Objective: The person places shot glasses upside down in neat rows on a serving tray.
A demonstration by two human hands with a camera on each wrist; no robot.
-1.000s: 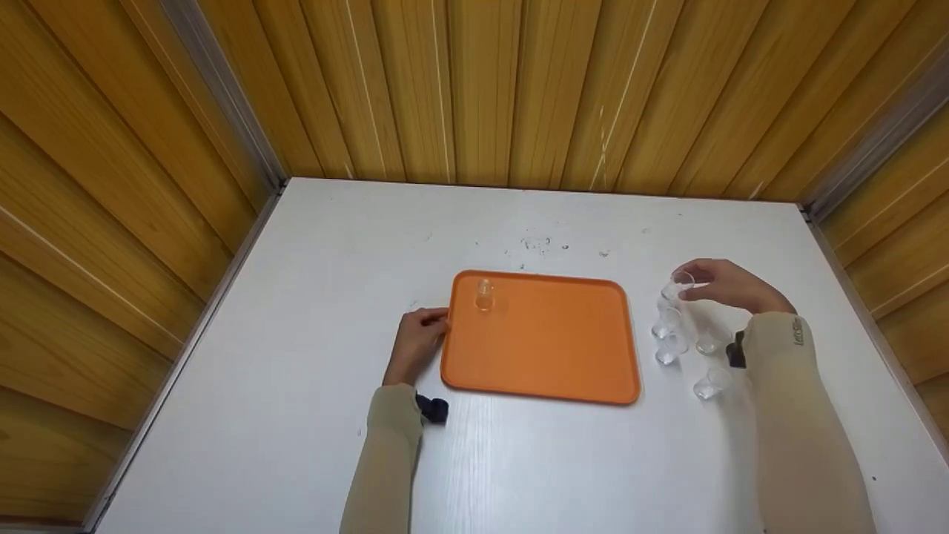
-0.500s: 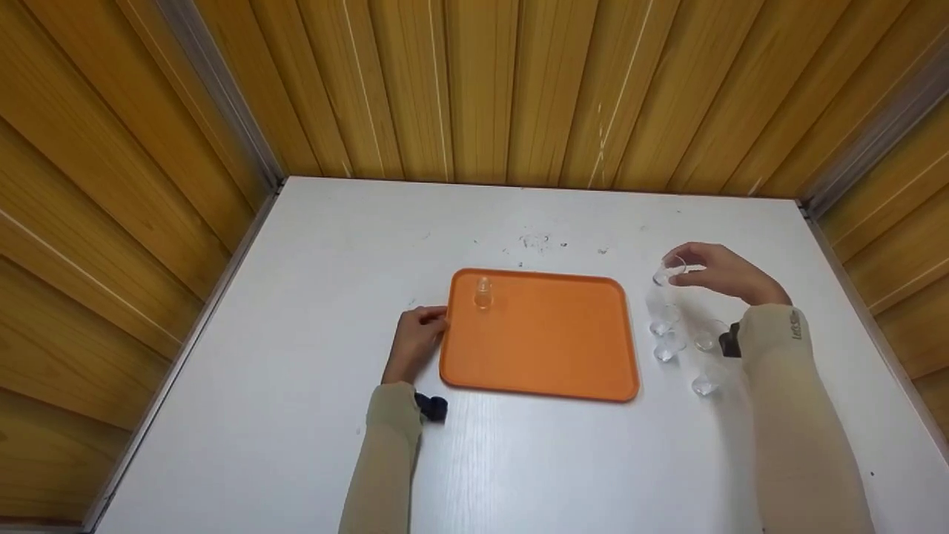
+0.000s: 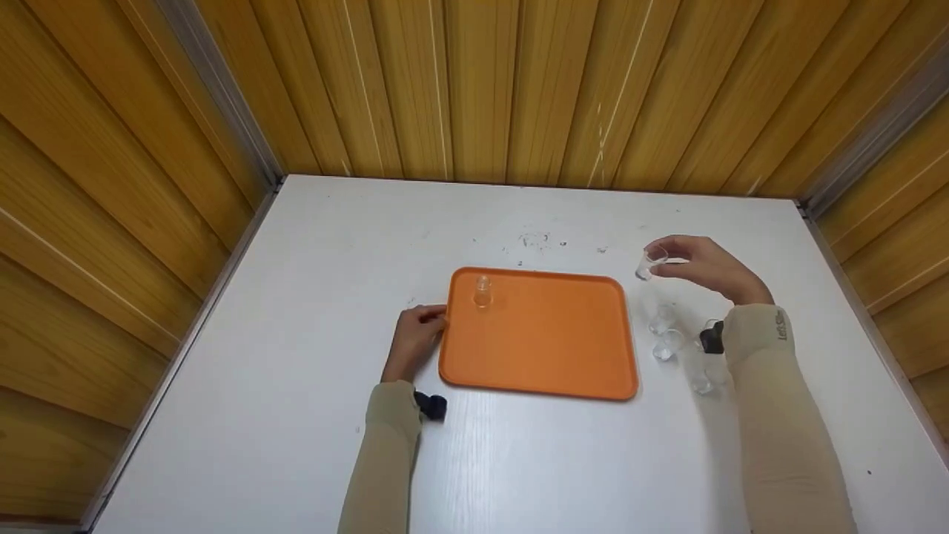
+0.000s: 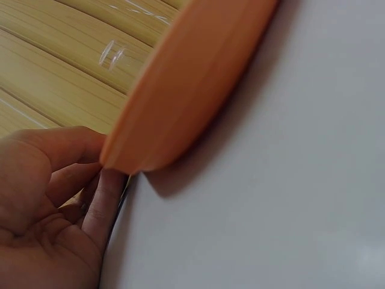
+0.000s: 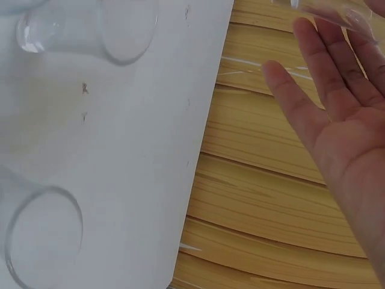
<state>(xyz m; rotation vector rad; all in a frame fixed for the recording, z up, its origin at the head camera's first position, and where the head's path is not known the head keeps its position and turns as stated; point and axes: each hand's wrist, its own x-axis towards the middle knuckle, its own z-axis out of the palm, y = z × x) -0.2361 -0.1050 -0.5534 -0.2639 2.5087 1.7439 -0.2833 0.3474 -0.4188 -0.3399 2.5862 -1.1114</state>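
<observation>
My right hand (image 3: pixel 708 271) pinches a small clear shot glass (image 3: pixel 652 264) between thumb and fingers, tilted and raised beyond the tray's far right corner. In the right wrist view only part of this held glass (image 5: pixel 343 17) shows, at the top edge. An orange rectangular tray (image 3: pixel 549 337) lies on the white table. My left hand (image 3: pixel 413 340) grips the tray's left rim; the left wrist view shows thumb and finger meeting at the tray edge (image 4: pixel 174 90). Another clear shot glass (image 3: pixel 483 294) is on the tray near its far left corner.
Several more clear glasses, among them a glass (image 3: pixel 668 345) and a nearer glass (image 3: pixel 703 377), are on the table (image 3: pixel 296 415) right of the tray, partly behind the right wrist's black camera (image 3: pixel 712 337). Wood-panelled walls (image 3: pixel 482 89) border the table behind and at both sides.
My right hand has moved away from the group of glasses, to the left and farther back, carrying its shot glass. The left hand stays at the tray rim; tray and its glass look unmoved.
</observation>
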